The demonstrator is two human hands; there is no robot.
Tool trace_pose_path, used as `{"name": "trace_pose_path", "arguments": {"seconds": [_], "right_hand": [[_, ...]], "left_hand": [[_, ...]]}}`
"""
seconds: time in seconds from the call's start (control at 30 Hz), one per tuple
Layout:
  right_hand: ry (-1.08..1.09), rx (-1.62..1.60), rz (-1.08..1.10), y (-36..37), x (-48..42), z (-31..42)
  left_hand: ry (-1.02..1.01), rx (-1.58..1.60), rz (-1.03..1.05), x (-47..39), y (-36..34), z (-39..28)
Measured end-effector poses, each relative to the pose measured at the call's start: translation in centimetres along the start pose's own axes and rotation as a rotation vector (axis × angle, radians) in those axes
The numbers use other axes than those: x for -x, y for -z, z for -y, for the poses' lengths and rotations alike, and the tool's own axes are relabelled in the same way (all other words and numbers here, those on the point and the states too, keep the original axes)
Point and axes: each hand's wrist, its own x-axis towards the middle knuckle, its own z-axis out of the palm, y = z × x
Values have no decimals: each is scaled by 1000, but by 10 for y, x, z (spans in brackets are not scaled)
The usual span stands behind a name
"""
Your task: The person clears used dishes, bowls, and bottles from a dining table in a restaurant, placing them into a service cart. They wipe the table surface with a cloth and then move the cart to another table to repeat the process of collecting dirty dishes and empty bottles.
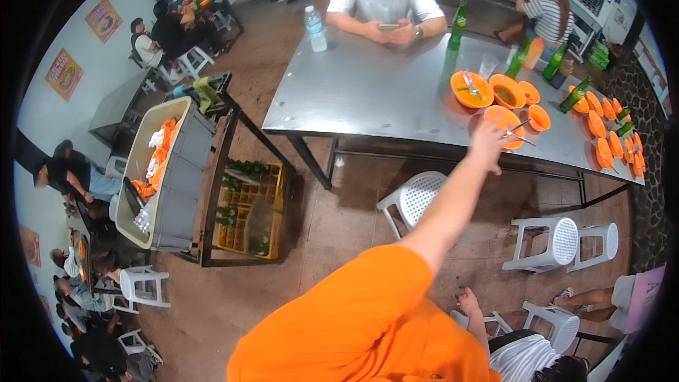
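My left hand [485, 143] is stretched over the near edge of the steel table, blurred, its fingers spread at the left side of an orange bowl [512, 143]. Whether they touch the bowl is unclear. Cutlery [522, 139] lies across this bowl. Just beyond are an orange bowl with cutlery and leftovers [471, 90], a bowl of brown soup [505, 91] and two small orange bowls [539, 118] [529, 93]. What appears to be my right hand [467, 301] hangs low beside my orange shirt, fingers loosely bent and apart, with nothing visible in it.
Across the steel table [360, 90] a person holds a phone. A water bottle [315, 29], green glass bottles [457, 26] and more orange bowls [597, 123] stand on it. A grey tub of used dishes [177, 185] stands left; white stools [419, 199] and a person in white are near me.
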Motion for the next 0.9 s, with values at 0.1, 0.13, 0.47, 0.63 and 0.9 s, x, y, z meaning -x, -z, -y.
{"name": "trace_pose_path", "arguments": {"seconds": [0.1,0.13,0.47,0.63,0.9], "right_hand": [[-182,-240,-5,9,28,0],[-220,-329,-20,7,30,-30],[-409,-830,156,-14,22,-73],[-330,-858,192,-5,-40,-143],[166,94,-164,18,1,-123]], "left_hand": [[-109,-200,170,-32,34,-28],[-136,-201,182,-38,35,-38],[-129,-244,243,-6,9,-12],[-107,-274,242,3,17,6],[-35,69,-106,-9,-34,28]]}}
